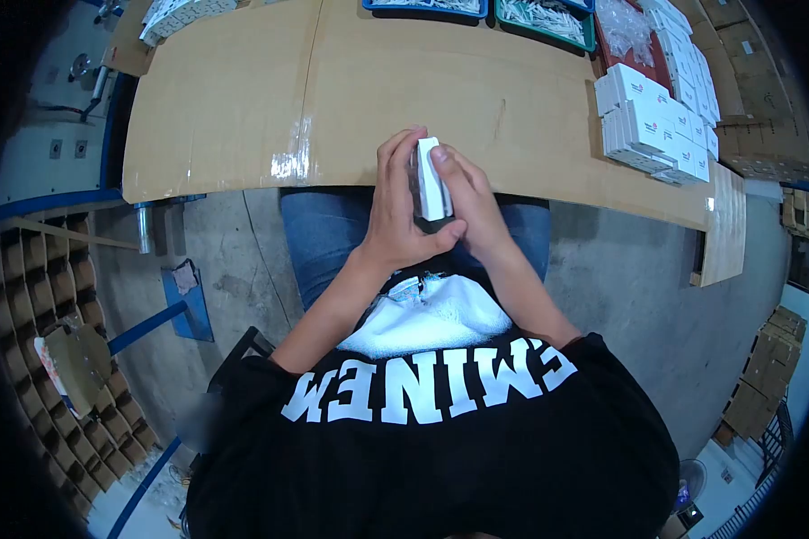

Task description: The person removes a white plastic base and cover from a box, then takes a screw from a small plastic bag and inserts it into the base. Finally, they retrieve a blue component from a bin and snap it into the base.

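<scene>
A small white box is upright between my two hands, near the table's front edge and above my lap. My left hand is closed along its left side, fingers pointing up and thumb reaching across below the box. My right hand grips it from the right, with the thumb pressed near its upper end. A greyish, partly see-through strip shows between the box and my left fingers; I cannot make out what it is.
Cardboard covers the table. Stacked white boxes stand at its right, beside a red tray with clear plastic bags. A blue tray and a green tray of small white pieces sit at the back. Cardboard dividers stand at left.
</scene>
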`<move>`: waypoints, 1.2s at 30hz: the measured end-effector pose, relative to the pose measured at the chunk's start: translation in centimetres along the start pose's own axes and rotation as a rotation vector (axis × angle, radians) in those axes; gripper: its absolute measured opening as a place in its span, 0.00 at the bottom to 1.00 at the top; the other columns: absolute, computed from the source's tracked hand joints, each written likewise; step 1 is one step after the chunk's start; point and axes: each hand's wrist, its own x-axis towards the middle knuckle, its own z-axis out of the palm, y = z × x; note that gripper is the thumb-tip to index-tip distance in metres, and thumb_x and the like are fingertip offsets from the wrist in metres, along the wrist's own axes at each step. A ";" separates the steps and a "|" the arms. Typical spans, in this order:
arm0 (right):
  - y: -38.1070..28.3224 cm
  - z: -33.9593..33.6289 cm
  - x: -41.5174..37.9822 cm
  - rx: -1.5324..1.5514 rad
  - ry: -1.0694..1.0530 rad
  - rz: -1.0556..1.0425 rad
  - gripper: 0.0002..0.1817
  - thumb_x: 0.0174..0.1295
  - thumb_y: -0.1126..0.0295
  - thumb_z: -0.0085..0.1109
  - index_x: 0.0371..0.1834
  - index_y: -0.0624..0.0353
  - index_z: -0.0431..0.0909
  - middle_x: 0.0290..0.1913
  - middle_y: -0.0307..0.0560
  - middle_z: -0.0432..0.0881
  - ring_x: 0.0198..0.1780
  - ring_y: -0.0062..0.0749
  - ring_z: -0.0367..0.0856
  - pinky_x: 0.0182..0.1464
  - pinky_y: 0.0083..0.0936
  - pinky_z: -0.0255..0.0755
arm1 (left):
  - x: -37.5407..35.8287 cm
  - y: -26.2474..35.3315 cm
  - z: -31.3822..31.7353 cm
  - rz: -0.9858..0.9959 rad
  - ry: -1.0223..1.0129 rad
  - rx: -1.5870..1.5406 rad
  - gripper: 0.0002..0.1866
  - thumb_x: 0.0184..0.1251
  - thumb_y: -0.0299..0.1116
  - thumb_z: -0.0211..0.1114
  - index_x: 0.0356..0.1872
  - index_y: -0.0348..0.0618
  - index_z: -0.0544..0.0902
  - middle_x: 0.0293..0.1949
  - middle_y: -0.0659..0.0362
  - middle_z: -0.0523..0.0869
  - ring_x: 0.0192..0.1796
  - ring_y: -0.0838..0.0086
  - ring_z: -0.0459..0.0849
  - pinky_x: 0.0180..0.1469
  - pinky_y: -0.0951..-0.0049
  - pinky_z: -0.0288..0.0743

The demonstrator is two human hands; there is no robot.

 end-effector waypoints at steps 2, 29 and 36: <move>0.6 0.7 -0.3 0.076 -0.011 0.024 0.25 0.82 0.48 0.50 0.57 0.62 0.81 0.43 0.37 0.83 0.44 0.18 0.79 0.47 0.20 0.73 | -0.5 -1.0 0.3 0.004 0.027 -0.002 0.56 0.56 0.67 0.72 0.74 0.32 0.64 0.66 0.40 0.70 0.68 0.46 0.72 0.70 0.51 0.70; 0.6 0.9 0.2 0.141 0.064 -0.027 0.34 0.85 0.46 0.37 0.72 0.68 0.74 0.56 0.50 0.86 0.57 0.28 0.83 0.64 0.25 0.74 | -1.3 -0.8 -0.1 -0.278 0.305 -0.399 0.50 0.68 0.64 0.62 0.77 0.35 0.56 0.69 0.43 0.69 0.70 0.58 0.74 0.71 0.58 0.70; 0.5 -3.4 2.1 0.177 0.091 -0.060 0.37 0.81 0.41 0.40 0.77 0.62 0.65 0.61 0.56 0.82 0.60 0.39 0.86 0.63 0.37 0.79 | -1.6 -1.4 -1.8 -0.382 -0.063 -0.366 0.62 0.53 0.27 0.81 0.84 0.41 0.45 0.75 0.44 0.66 0.76 0.56 0.71 0.76 0.58 0.68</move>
